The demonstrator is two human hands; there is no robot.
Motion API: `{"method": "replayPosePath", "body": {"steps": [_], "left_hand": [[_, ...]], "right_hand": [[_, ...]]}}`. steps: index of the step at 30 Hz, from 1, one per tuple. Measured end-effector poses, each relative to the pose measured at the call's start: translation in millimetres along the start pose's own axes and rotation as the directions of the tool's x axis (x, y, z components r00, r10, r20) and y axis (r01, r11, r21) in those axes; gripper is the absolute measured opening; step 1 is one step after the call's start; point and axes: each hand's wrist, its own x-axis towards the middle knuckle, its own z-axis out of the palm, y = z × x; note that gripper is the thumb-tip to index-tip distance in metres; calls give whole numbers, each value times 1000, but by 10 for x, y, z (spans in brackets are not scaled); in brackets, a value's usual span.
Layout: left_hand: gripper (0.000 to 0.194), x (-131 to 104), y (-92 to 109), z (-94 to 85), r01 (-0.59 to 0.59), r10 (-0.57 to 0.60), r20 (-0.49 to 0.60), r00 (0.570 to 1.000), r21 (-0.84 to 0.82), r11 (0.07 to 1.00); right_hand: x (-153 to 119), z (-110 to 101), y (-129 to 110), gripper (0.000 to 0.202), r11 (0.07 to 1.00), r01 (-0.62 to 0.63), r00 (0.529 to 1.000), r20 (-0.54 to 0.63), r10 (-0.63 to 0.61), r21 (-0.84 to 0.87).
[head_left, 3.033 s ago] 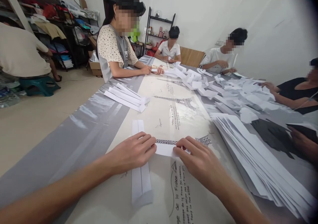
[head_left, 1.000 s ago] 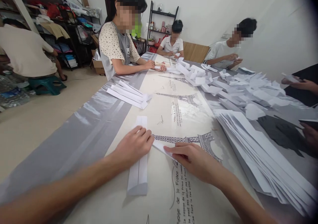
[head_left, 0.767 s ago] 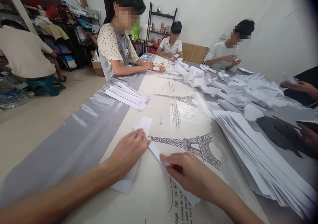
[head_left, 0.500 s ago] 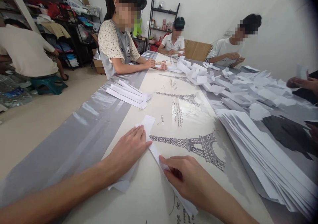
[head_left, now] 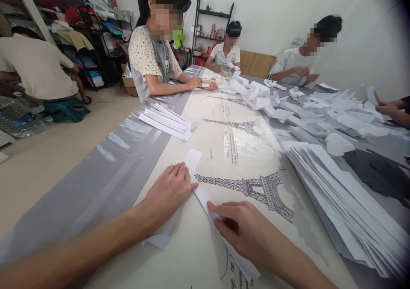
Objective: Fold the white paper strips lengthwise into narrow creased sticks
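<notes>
A long white paper strip [head_left: 193, 156] lies slantwise on the printed table cover [head_left: 221, 182], near its Eiffel Tower drawing. My left hand [head_left: 173, 186] rests flat over the strip's upper part, fingertips on it and thumb stretched out to the right. Lower down, my right hand [head_left: 240, 225] pinches the strip's edge between thumb and forefinger; the strip's tail passes under that hand and shows below it. Another white paper piece [head_left: 158, 241] sits beneath my left wrist, partly hidden by the forearm.
Several flat strips [head_left: 166, 122] lie ahead on the left. To the right are a stack of long paper sheets [head_left: 346, 212] and a heap of folded paper [head_left: 307, 105]. Co-workers sit around the table, one person [head_left: 156, 62] at the left side. A green stool [head_left: 65, 108] stands on the floor.
Both my hands keep the same hold on the strip. The view has shifted slightly. At the far right, a co-worker's hand with a piece of paper has moved lower.
</notes>
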Motion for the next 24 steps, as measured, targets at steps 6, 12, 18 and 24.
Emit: {"method": "replayPosePath", "body": {"steps": [6, 12, 18, 24], "left_hand": [[57, 37, -92, 99, 117, -118, -31, 993, -28, 993], [80, 35, -121, 106, 142, -144, -1, 990, -156, 978], [93, 15, -86, 39, 156, -150, 45, 988, -184, 970], [94, -2, -51, 90, 169, -170, 14, 985, -211, 963]], "right_hand": [[2, -42, 0, 22, 999, 43, 999, 12, -43, -14], [-25, 48, 62, 22, 981, 119, 993, -5, -121, -152], [-85, 201, 138, 34, 898, 245, 955, -67, -288, -366], [-166, 300, 180, 44, 847, 225, 930, -152, -334, -482]]}}
